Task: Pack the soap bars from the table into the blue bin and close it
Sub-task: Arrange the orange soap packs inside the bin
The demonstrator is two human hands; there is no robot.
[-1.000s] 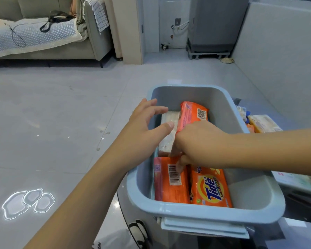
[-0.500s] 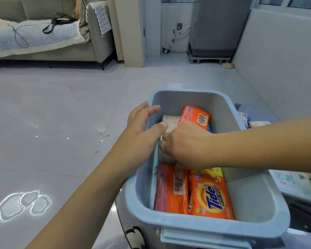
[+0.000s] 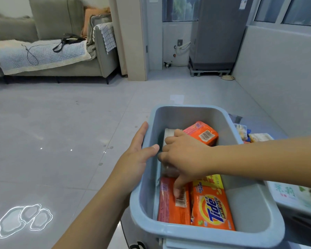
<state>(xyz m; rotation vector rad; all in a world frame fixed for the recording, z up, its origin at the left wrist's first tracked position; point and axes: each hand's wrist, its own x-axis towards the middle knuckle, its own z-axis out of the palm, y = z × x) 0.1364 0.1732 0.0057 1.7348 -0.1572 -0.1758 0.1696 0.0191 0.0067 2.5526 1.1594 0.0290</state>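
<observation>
The blue bin (image 3: 250, 203) stands open in front of me. Inside lie a Tide soap bar (image 3: 212, 209), an orange bar with a barcode (image 3: 169, 203), a white bar (image 3: 169, 133) and a tilted orange bar (image 3: 203, 133) at the far end. My left hand (image 3: 135, 155) grips the bin's left rim, thumb over the edge and fingers outside. My right hand (image 3: 187, 155) reaches into the bin, its spread fingers pressing on the white bar and its thumb on the barcode bar. Most of the white bar is hidden under that hand.
More wrapped soap bars (image 3: 258, 137) lie on the table right of the bin, near a white box with green print (image 3: 291, 194). A flat pale-blue piece (image 3: 169, 243) pokes out under the bin's near edge. Grey tiled floor spreads to the left.
My left hand moved from over the white bar out to the bin's left rim. My right hand sank lower and spread out over the bars. The view tilted upward.
</observation>
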